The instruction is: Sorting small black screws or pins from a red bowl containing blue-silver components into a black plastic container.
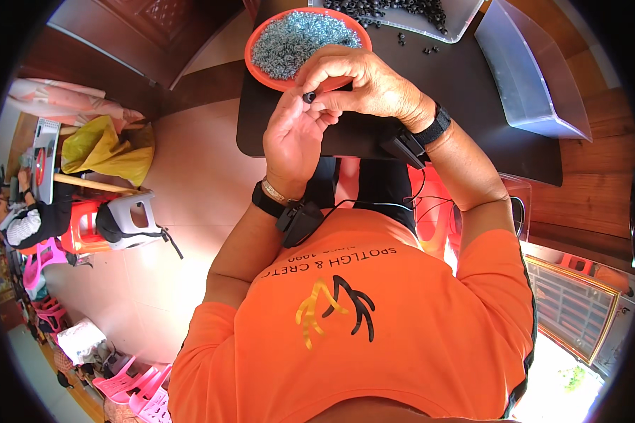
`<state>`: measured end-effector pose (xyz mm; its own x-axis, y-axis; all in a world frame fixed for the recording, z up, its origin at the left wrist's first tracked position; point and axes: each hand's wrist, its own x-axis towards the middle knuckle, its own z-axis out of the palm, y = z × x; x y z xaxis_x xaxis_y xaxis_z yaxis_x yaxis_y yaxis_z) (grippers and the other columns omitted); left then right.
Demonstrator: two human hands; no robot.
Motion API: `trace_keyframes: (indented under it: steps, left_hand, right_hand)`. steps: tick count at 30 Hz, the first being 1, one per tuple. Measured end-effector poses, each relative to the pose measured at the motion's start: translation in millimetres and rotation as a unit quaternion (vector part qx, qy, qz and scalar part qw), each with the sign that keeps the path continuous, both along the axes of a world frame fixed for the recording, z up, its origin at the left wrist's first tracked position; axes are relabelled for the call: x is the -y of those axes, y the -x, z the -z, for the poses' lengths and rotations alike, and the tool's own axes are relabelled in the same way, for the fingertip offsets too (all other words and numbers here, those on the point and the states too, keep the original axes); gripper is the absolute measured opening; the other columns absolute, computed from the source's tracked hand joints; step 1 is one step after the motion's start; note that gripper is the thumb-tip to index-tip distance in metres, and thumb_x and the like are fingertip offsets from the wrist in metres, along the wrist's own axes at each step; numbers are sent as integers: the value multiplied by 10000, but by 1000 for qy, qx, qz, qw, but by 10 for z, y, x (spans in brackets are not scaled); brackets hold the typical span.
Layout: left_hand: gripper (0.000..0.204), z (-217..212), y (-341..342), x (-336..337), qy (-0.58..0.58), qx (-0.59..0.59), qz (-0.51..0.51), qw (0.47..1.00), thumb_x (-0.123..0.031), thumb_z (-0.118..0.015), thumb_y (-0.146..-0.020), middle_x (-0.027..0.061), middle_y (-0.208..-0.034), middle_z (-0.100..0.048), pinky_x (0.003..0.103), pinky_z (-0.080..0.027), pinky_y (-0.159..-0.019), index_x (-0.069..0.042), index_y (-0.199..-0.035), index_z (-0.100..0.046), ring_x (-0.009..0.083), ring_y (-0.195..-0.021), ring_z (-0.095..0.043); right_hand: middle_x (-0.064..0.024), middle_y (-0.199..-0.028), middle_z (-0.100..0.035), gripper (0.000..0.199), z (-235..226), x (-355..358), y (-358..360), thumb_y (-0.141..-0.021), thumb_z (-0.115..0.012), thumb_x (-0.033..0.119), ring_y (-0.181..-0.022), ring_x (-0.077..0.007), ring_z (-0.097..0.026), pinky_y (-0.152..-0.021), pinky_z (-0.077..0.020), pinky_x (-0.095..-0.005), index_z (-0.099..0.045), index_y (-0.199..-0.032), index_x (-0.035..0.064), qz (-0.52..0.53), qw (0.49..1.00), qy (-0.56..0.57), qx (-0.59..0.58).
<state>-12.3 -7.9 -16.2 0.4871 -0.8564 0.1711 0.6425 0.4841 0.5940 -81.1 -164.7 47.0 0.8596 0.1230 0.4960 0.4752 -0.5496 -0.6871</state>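
Observation:
A small round black plastic piece with a dark hollow in its end sits at the meeting fingertips of both hands, above the table's near left edge. My left hand is turned palm up, its fingers closed about the piece and partly hidden behind the other hand. Coming in from the right, my right hand pinches at the same piece with bent index finger and thumb. Just beyond the hands stands an orange bowl heaped with small shiny blue-grey parts. Whether a second small part is between the fingers, I cannot tell.
A clear tray of small black pieces lies at the back of the dark table, with several loose pieces nearby. An upright translucent bin stands at the right. Another person sits far left, near a grey stool.

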Motion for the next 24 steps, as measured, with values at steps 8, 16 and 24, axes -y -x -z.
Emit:
trace_keyframes:
  steps: [8,16,24]
  left_hand:
    - [239,32,1,2,24,-31,-12,999,-183,-417,-962,67,-1048,-578,357,-433,-845,-49,-1125,-527,210,-965,-568]
    - [265,-1,-1,-1,11,-7,-3,1000,-192,-442,-951,91,-1148,-567,349,-429,-846,-37,-1156,-506,197,-987,-565]
    - [321,7,-6,-5,37,3,4,999,-181,-458,-939,69,-1085,-557,335,-421,-846,-10,-1210,-477,181,-982,-550]
  right_hand:
    - [-66,-1045,-648,269,-29,-15,8,-715,-786,75,-1004,-216,-608,-870,-503,-335,-668,-956,69,14,999,32,10]
    - [-63,-1044,-643,319,7,-11,-2,-673,-764,-17,-1004,-220,-608,-881,-501,-338,-656,-960,68,-9,1000,13,5]
    - [-65,-1042,-629,296,-31,-58,12,-690,-746,-34,-995,-222,-611,-874,-500,-331,-636,-948,58,-4,1000,-7,-9]
